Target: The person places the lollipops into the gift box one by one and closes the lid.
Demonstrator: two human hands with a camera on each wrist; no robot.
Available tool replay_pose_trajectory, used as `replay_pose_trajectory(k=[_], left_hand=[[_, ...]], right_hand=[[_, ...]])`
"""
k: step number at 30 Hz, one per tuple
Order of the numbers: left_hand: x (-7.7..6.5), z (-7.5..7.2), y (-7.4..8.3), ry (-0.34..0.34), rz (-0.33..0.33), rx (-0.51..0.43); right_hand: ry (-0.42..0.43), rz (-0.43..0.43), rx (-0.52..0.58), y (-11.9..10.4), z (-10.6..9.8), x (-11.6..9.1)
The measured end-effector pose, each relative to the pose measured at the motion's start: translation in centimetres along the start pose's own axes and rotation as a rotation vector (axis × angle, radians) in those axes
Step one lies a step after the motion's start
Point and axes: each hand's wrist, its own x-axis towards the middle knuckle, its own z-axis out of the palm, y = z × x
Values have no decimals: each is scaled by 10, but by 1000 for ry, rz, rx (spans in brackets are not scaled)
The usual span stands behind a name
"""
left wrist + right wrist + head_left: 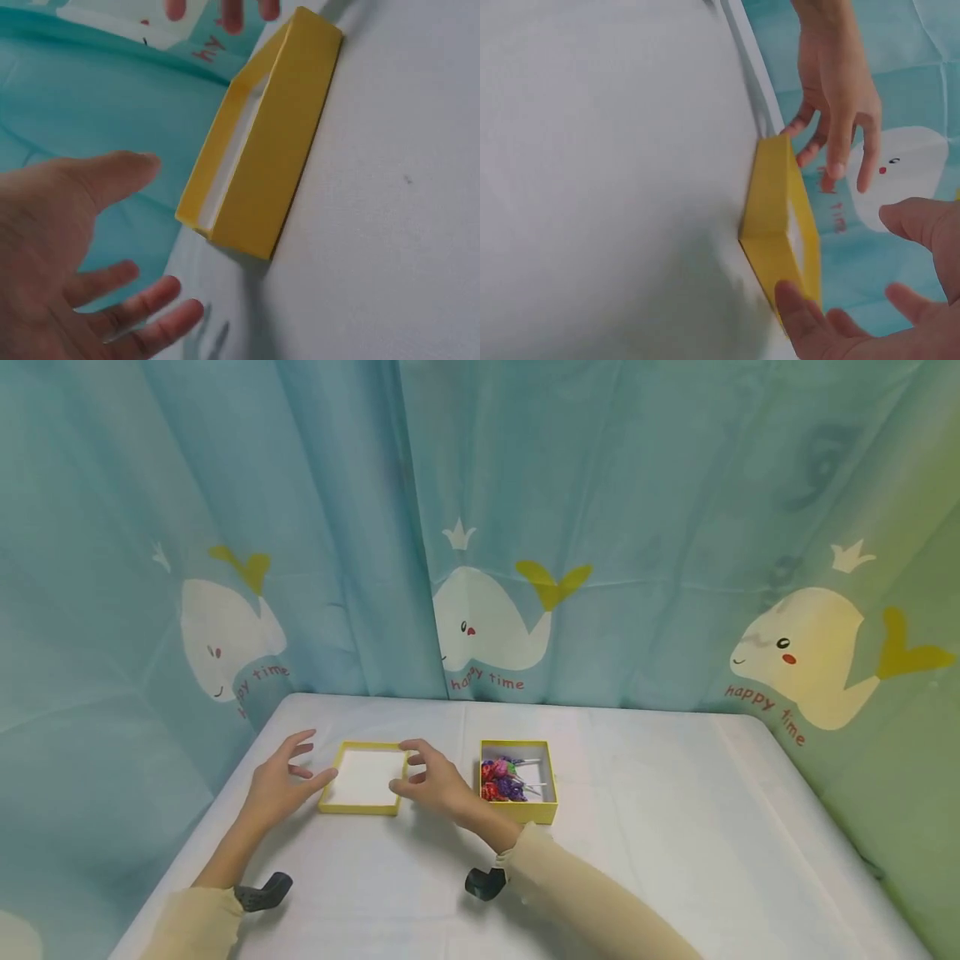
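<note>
A shallow yellow box lid (357, 810) with a white inside lies hollow side up on the table. My left hand (281, 783) hovers by its left side, thumb and fingers spread; the left wrist view shows a gap between this hand and the lid (270, 142). At the lid's right side is my right hand (437, 783), fingers apart and loosely bent. In the right wrist view its fingertips come close to the lid (769, 187); whether they touch it I cannot tell. To the right stands a deeper yellow box (528, 812) holding several wrapped lollipops (504, 782), sticks pointing right.
A white cloth covers the table (660, 827). Blue curtains (360, 527) with printed whales hang behind it and at the left, turning green at the right. A black strap piece (264, 892) sits at the left wrist, another (486, 883) at the right.
</note>
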Motion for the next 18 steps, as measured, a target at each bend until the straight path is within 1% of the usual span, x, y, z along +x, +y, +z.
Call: replay_pose_trajectory(k=[4, 6, 12, 14, 18], left_hand=[[5, 3, -2, -71, -70, -8], [6, 3, -3, -102, -106, -31], [10, 5, -4, -193, -170, -123], [12, 6, -3, -216, -185, -124], [15, 7, -1, -235, -210, -103]], right_hand=[[29, 39, 25, 5, 9, 2], [41, 57, 34, 7, 13, 4], [48, 77, 107, 10, 20, 6], [51, 86, 138, 11, 22, 7], [53, 117, 185, 12, 24, 11]])
